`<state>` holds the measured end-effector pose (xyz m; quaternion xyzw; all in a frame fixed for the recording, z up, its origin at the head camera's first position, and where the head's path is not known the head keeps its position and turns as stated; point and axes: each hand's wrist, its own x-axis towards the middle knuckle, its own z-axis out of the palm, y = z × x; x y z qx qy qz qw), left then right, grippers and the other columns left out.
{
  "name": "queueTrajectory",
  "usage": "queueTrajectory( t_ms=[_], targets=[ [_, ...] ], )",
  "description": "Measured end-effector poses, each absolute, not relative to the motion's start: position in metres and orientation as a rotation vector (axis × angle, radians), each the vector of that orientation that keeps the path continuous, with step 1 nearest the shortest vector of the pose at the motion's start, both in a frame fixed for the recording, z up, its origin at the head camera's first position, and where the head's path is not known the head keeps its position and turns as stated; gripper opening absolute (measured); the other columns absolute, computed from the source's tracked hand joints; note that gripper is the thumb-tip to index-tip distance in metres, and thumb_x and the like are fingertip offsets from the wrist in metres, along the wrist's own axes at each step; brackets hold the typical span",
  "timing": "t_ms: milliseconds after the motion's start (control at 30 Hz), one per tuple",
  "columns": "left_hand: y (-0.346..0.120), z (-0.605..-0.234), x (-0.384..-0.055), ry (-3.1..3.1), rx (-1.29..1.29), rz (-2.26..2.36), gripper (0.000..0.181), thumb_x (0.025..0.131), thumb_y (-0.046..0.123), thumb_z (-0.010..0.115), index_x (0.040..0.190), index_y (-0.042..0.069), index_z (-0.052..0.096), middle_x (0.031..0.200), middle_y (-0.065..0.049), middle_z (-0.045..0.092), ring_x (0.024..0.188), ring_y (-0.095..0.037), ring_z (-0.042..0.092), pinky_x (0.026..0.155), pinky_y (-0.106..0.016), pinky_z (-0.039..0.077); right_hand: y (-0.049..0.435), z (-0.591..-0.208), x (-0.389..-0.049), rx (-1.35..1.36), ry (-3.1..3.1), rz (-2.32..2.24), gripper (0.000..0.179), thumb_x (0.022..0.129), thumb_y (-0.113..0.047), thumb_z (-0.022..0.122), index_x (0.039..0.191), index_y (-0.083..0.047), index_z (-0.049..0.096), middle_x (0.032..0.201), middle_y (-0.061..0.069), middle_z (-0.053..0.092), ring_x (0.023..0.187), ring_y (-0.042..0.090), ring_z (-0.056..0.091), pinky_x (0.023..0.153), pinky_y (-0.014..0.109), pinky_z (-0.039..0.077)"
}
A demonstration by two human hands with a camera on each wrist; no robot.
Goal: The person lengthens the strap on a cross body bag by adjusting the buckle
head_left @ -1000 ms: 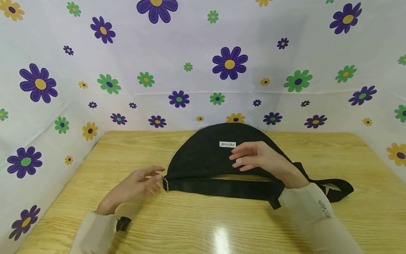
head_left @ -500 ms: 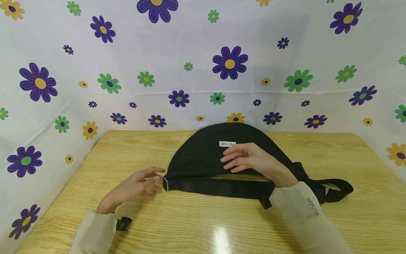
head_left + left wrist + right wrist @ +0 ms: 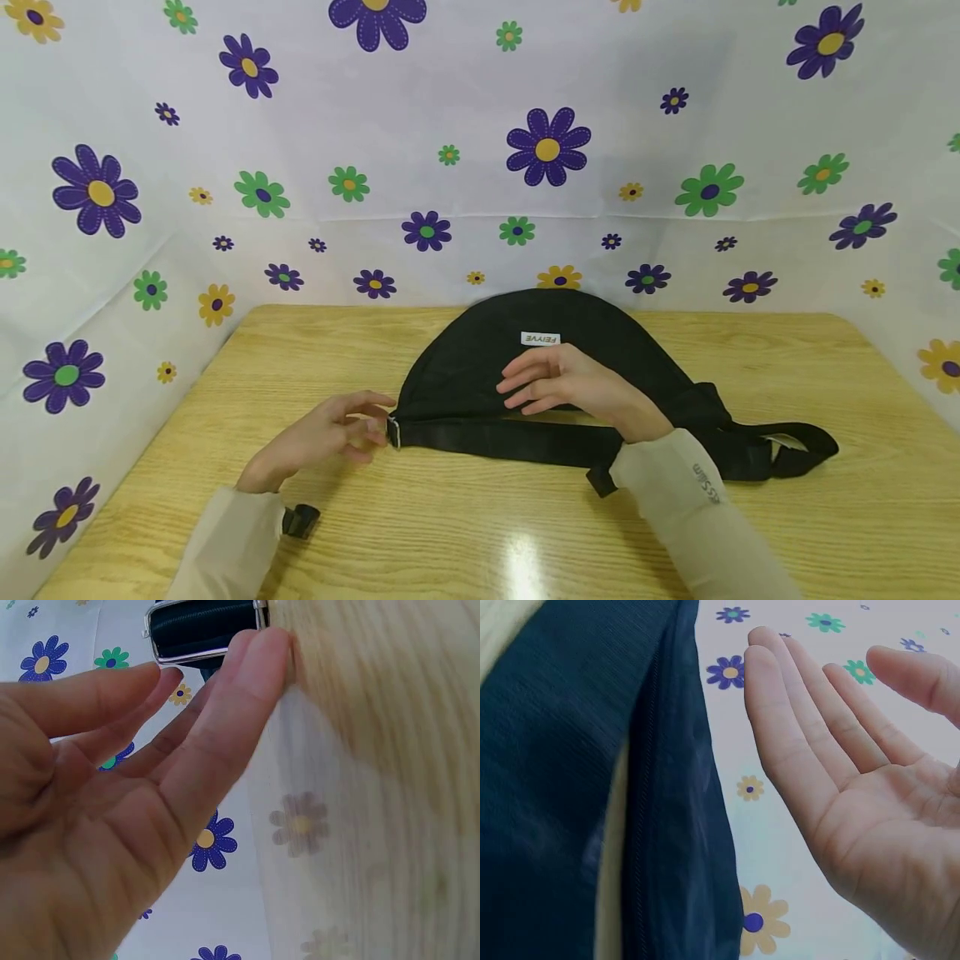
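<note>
A black half-round sling bag [image 3: 465, 358] lies on the table with its curved edge to the back. Its white label [image 3: 539, 338] reads upside down. Along its near side runs a wide black strap [image 3: 487, 440], which ends at the left in a metal buckle [image 3: 395, 432]. My left hand [image 3: 322, 437] is right beside that buckle, fingers loosely bent; in the left wrist view the fingertips overlap the buckle's lower edge [image 3: 195, 656]. Over the bag's front hovers my right hand [image 3: 573, 383], fingers extended and holding nothing. Its palm [image 3: 885, 825] shows bare in the right wrist view.
To the right, a strap loop [image 3: 810, 442] of the bag lies on the wooden table [image 3: 420, 533]. A flower-print cloth [image 3: 420, 108] hangs behind and at both sides. Dark wrist-camera pieces [image 3: 302, 521] stick out by the sleeves.
My right hand has moved left and slightly nearer across the bag, showing more of the strap at the right. The left hand stays by the buckle with almost no movement.
</note>
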<state>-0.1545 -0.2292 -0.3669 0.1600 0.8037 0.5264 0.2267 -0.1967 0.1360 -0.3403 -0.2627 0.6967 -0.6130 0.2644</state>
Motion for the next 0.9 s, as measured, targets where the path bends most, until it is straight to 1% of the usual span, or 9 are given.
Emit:
queueTrajectory(
  t_ms=[200, 467, 700, 900],
  targets=[
    [-0.228, -0.37, -0.158, 2.218, 0.459, 1.455, 0.037, 0.103, 0.002, 0.053, 0.136, -0.014, 0.05, 0.123, -0.022, 0.059, 0.1, -0.027, 0.063, 0.084, -0.039, 0.058, 0.128, -0.346, -0.197, -0.712, 1.847, -1.62, 0.037, 0.098, 0.008, 0.05, 0.132, 0.021, 0.046, 0.127, 0.029, 0.063, 0.112, 0.038, 0.066, 0.092, 0.044, 0.055],
    [-0.227, -0.369, -0.159, 2.219, 0.457, 1.44, 0.042, 0.101, 0.005, 0.057, 0.137, -0.014, 0.049, 0.119, -0.018, 0.062, 0.1, -0.025, 0.064, 0.085, -0.039, 0.057, 0.119, -0.354, -0.199, -0.699, 1.839, -1.601, 0.034, 0.099, 0.008, 0.048, 0.131, 0.021, 0.048, 0.126, 0.028, 0.064, 0.109, 0.034, 0.068, 0.092, 0.044, 0.055],
    [-0.225, -0.37, -0.162, 2.262, 0.494, 1.397, 0.043, 0.103, 0.009, 0.057, 0.137, -0.014, 0.048, 0.115, -0.017, 0.063, 0.094, -0.026, 0.066, 0.078, -0.033, 0.057, 0.112, -0.357, -0.198, -0.68, 1.87, -1.558, 0.032, 0.099, 0.007, 0.05, 0.128, 0.019, 0.052, 0.124, 0.027, 0.065, 0.109, 0.034, 0.068, 0.093, 0.043, 0.054],
    [-0.224, -0.37, -0.163, 2.282, 0.511, 1.382, 0.043, 0.104, 0.011, 0.057, 0.138, -0.014, 0.049, 0.113, -0.016, 0.064, 0.088, -0.024, 0.064, 0.074, -0.032, 0.056, 0.108, -0.357, -0.198, -0.667, 1.895, -1.531, 0.03, 0.098, 0.007, 0.05, 0.126, 0.018, 0.055, 0.122, 0.027, 0.066, 0.11, 0.035, 0.067, 0.094, 0.044, 0.053]
  ],
)
